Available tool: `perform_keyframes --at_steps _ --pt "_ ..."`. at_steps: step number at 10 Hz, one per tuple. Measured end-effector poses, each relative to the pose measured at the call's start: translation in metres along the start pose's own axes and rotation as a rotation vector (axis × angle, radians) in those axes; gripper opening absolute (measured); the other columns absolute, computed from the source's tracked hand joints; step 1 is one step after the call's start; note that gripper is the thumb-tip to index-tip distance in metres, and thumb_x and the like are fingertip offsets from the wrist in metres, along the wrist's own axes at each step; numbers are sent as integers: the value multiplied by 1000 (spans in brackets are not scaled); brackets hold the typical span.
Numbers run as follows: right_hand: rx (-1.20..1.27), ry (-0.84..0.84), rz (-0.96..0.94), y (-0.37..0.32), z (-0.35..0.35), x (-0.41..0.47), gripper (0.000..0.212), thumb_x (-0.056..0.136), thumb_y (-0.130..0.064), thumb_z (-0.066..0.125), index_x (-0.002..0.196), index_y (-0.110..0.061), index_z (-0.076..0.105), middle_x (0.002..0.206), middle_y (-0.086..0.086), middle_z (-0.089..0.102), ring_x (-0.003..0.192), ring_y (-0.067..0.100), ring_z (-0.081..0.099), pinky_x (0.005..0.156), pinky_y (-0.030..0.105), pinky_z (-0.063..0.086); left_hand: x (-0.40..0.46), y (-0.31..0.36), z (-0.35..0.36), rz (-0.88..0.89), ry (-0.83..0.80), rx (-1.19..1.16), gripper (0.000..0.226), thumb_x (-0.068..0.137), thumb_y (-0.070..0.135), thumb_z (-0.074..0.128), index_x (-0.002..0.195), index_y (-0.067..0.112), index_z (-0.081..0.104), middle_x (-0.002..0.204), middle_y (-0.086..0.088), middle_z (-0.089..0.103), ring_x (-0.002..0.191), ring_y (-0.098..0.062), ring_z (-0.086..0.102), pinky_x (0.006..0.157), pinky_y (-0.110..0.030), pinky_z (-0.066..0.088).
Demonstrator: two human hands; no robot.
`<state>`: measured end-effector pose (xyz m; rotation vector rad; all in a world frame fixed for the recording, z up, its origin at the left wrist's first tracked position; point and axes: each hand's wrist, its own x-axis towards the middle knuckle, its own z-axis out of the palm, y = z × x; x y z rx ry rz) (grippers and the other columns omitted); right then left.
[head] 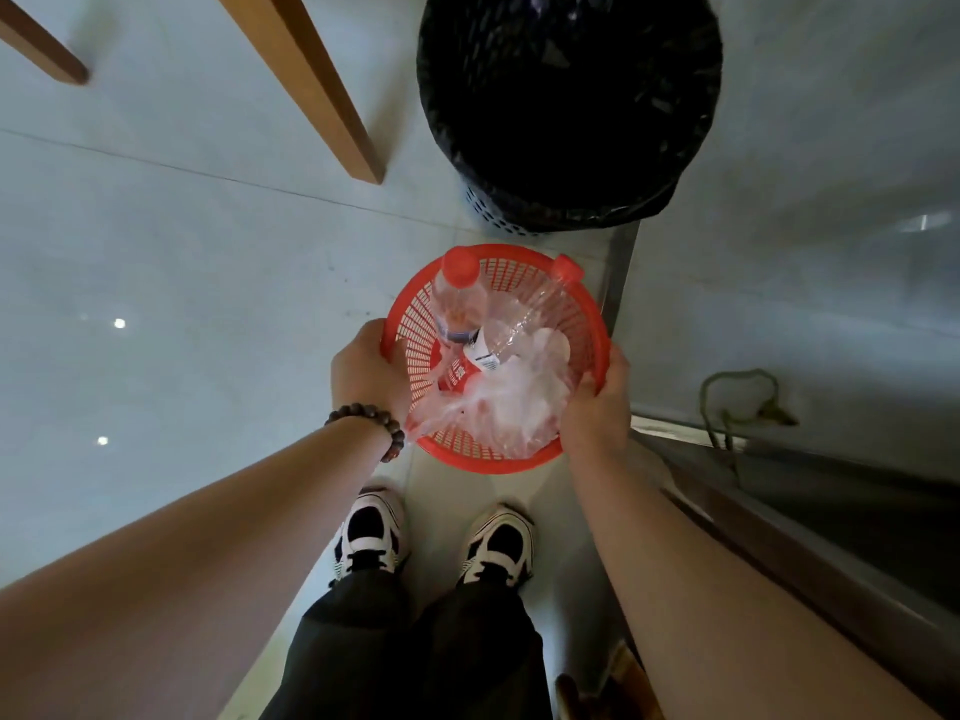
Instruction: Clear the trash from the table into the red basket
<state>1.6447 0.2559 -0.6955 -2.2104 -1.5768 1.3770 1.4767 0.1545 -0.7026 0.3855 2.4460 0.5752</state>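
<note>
I hold the round red basket (pixel 524 275) over the floor in front of me. My left hand (pixel 366 374) grips its left rim and my right hand (pixel 597 402) grips its right rim. Inside lie two clear plastic bottles with red caps: one (pixel 457 298) leans to the left, the other (pixel 535 309) is crushed and points to the far right. Crumpled clear plastic wrap (pixel 511 402) fills the near side of the basket.
A black bin lined with a black bag (pixel 569 106) stands just beyond the basket. Wooden table legs (pixel 317 90) rise at the upper left. A metal ledge (pixel 810 506) runs along the right. My shoes (pixel 436 543) are below the basket on the pale tiled floor.
</note>
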Motion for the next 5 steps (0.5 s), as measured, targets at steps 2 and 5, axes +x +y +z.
perform_keyframes --at_steps 2,5 --pt "-137 -139 -36 17 -8 -5 49 102 -31 32 148 -34 14 147 3 43 131 30 44 103 43 39 -9 -15 -4 46 -185 97 44 98 30 41 138 12 42 124 -11 63 102 -31 64 82 -42 56" --pt "-424 -216 -279 -16 -68 -64 51 98 -32 42 144 -16 29 146 10 39 135 26 37 110 47 35 -64 23 -72 177 -283 295 55 96 31 45 147 21 27 151 -8 36 136 -27 36 103 -42 37"
